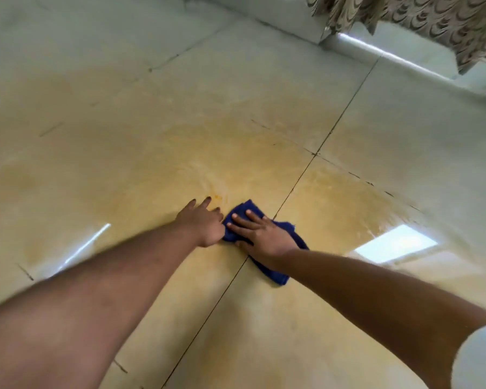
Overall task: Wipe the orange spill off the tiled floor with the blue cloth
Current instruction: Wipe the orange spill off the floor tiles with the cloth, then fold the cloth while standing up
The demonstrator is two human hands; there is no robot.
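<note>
The right hand presses flat, fingers straight, on the blue cloth to drag it through the orange spill — the left hand, fingers loosely spread, steadies on the floor.

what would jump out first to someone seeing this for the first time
The dark blue cloth stands out at the centre of the floor, pressed flat under the right hand across a grout line. Beside it the left hand rests with its fingers spread on the bare tile. Around both, a wide orange smear tints the pale tiled floor, fading toward the patterned curtain at the top right.
</note>
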